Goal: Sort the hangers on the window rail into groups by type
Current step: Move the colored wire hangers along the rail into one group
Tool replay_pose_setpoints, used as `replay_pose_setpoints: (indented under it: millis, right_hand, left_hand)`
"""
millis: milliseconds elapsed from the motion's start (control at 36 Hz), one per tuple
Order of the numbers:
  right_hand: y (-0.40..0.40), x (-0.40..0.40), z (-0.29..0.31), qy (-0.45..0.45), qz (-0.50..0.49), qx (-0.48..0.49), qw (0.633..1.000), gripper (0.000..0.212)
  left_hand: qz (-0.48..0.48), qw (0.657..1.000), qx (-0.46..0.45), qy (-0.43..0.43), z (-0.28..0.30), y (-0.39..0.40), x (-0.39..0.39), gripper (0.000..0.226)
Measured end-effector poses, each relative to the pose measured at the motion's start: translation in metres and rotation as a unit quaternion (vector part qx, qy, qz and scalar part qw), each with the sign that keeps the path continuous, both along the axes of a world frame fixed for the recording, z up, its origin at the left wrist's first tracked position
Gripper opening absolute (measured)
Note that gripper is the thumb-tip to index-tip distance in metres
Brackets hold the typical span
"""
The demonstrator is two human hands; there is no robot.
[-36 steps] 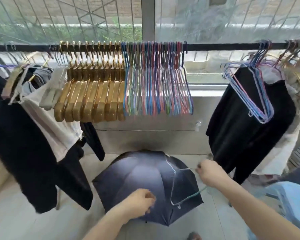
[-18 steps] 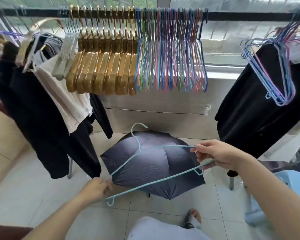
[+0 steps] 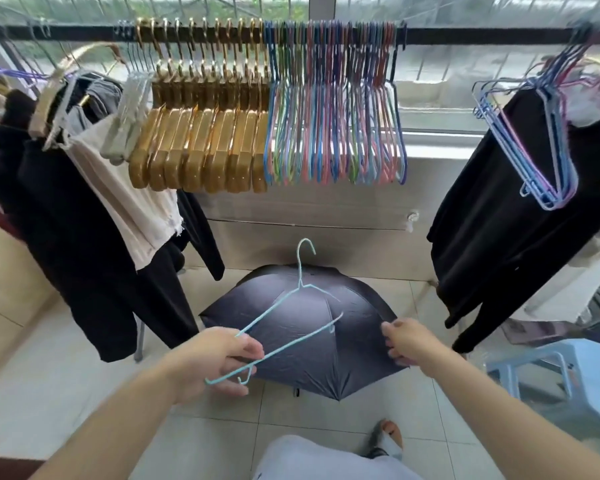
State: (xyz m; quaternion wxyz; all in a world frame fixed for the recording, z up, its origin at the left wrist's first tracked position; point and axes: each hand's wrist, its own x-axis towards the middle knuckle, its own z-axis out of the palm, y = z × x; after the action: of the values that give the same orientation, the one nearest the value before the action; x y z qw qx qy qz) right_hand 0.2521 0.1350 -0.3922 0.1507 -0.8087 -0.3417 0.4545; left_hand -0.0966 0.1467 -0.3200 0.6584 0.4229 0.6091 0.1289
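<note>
The left hand (image 3: 219, 358) reaches forward, fingers curled around one end of a light blue wire hanger (image 3: 293, 322), held tilted above the open dark umbrella (image 3: 309, 344). The right hand (image 3: 407, 341) hangs beside it, fingers loosely curled, holding nothing.

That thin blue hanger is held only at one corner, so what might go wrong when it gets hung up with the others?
The left hand pinches the light blue wire hanger at one end, so it may swing or twist and miss the rail. The coloured wire hangers are packed tight, so its hook may snag a neighbour. If dropped, it would likely land on the open umbrella below.
</note>
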Motion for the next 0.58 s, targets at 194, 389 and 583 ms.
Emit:
replay_pose_setpoints:
  millis: [194,389,583]
  right_hand:
    - [-0.008,-0.092,0.027,0.252,0.062,-0.009,0.966,0.04]
    - [-0.004,-0.091,0.032,0.386,-0.096,0.033,0.917,0.015]
    - [0.013,-0.027,0.054,0.316,-0.174,0.133,0.923,0.024]
  left_hand:
    - [-0.002,0.992,0.089,0.092,-0.051,0.003,0.089,0.015]
    - [-0.172,0.968,0.171,0.063,-0.032,-0.024,0.152,0.052]
    - [-0.368,0.887,0.251,0.124,-0.006,-0.009,0.151,0.06]
